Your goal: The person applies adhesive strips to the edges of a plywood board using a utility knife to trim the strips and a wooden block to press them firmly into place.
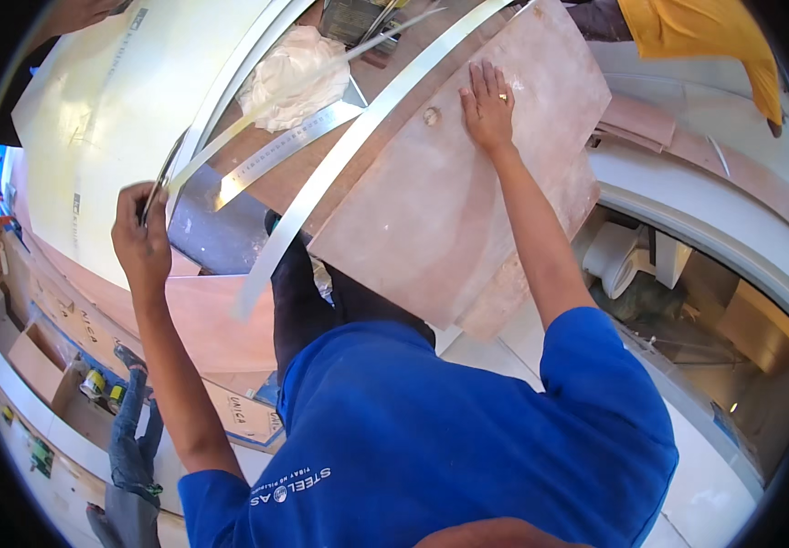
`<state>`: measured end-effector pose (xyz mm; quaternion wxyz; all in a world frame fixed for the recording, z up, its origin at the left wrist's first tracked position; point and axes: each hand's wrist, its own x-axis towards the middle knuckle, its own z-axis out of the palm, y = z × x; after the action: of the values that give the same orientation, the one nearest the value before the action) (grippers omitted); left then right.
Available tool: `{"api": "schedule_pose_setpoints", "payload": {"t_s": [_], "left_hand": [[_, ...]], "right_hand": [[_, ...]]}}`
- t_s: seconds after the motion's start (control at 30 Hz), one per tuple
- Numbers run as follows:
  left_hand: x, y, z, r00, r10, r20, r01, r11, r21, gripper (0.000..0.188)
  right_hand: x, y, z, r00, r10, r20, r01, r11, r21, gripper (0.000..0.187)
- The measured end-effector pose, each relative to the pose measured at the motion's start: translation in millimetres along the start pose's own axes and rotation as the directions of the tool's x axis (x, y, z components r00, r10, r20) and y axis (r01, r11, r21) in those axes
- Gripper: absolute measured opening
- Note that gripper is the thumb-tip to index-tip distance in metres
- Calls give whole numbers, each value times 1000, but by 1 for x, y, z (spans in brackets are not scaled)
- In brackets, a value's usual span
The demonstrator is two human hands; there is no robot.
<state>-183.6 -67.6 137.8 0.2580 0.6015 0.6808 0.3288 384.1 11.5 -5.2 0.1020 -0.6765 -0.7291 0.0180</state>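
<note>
My left hand [143,239] is closed around a slim dark tool [173,164] that could be scissors or a blade; its exact kind is unclear. From the same fingers a narrow pale strip [271,111] runs up toward the far right. Spread flat, my right hand [489,108] presses on a pinkish, dusty board [431,205]. Along the board's left edge lies a wider shiny white strip [321,178], its near end sticking out past the board. Between the two strips sits a metal try square [286,151] with a graduated blade.
Beyond the square lies a crumpled cream cloth [296,78]. A large glossy pale sheet [74,137] fills the far left. Someone in a yellow garment [700,32] is at the far right. Lower left, another person in jeans [129,438] stands near cartons. An opening with a toilet [615,260] shows at right.
</note>
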Motion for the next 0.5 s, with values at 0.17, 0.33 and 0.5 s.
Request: {"api": "schedule_pose_setpoints", "payload": {"t_s": [0.17, 0.33, 0.5], "left_hand": [[-39, -14, 0, 985, 48, 167, -59, 996, 64, 7], [-81, -50, -9, 950, -74, 303, 54, 996, 73, 2], [-111, -68, -13, 947, -224, 230, 227, 974, 13, 6]], "right_hand": [[3, 0, -7, 1000, -3, -21, 3, 1000, -3, 58], [4, -9, -14, 996, 76, 38, -77, 996, 38, 58], [-18, -1, -27, 998, 56, 16, -58, 990, 130, 54]]}}
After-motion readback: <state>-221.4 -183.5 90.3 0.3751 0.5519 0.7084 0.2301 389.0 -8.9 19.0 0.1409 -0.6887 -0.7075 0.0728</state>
